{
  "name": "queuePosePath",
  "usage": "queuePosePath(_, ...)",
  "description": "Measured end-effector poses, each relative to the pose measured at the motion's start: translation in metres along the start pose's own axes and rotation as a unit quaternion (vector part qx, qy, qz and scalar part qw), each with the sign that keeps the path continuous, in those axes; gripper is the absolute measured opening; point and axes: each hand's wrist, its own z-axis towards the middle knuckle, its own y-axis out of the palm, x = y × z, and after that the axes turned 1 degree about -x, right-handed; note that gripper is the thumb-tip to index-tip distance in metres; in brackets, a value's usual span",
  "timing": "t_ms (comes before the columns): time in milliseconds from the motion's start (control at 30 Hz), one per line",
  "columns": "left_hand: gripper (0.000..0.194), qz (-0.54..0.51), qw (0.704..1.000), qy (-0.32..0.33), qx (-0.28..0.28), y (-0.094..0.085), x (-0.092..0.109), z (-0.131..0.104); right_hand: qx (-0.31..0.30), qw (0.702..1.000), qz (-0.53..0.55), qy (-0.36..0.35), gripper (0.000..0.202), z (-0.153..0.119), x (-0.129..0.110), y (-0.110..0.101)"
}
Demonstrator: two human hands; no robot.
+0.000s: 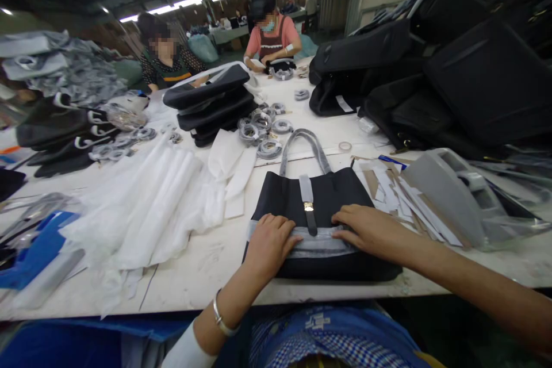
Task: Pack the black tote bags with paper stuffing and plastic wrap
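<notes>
A black handbag [276,195] lies on the worktable in front of me, its handle [307,133] wrapped in clear film and pointing away. A band of clear plastic film [317,247] runs across the bag's front. Down the middle hangs a strap with a gold clasp [308,206], its upper part covered by a pale wrap. My left hand [271,241] rests on the film left of the strap, fingers extended. On the right side, my right hand [366,229] lies on the band too, its fingers stretched toward the strap. Neither hand grasps anything visible.
White foam sheets [146,207] spread to the left. Stacked black bags [215,98] and coiled wrapped straps [261,126] stand beyond. At right are paper strips [405,201], a grey plastic piece [444,195] and piled black bags [487,80]. Two people work across the table [207,293].
</notes>
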Motion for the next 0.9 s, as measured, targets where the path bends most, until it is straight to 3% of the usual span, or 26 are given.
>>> queuePosePath(200, 0.040, -0.025, 0.995, 0.007, -0.092, -0.010, 0.007, 0.018, -0.060, 0.996, 0.033, 0.055, 0.022, -0.006, -0.006, -0.003)
queuePosePath(400, 0.043, -0.113, 0.981, 0.025, -0.156, -0.030, 0.003, 0.029, -0.080, 0.977, 0.196, -0.042, 0.017, -0.005, -0.003, -0.014)
queuePosePath(567, 0.035, -0.191, 0.957, 0.059, -0.211, -0.050, -0.007, 0.036, -0.051, 0.946, 0.313, -0.064, 0.034, -0.003, 0.005, -0.011)
queuePosePath(667, 0.030, -0.205, 0.967, 0.036, -0.149, -0.047, -0.014, 0.041, 0.024, 0.946, 0.321, -0.027, 0.040, 0.003, 0.008, -0.004)
queuePosePath(767, 0.033, -0.137, 0.989, 0.006, -0.053, -0.032, -0.018, 0.041, 0.148, 0.963, 0.225, -0.008, 0.039, 0.009, 0.008, 0.007)
queuePosePath(833, 0.040, -0.081, 0.997, 0.015, -0.011, -0.019, -0.018, 0.036, 0.214, 0.967, 0.132, -0.038, 0.041, 0.009, 0.006, 0.015)
queuePosePath(900, 0.046, -0.037, 0.998, 0.046, 0.025, -0.009, -0.016, 0.027, 0.241, 0.964, 0.052, -0.096, 0.044, 0.006, 0.002, 0.025)
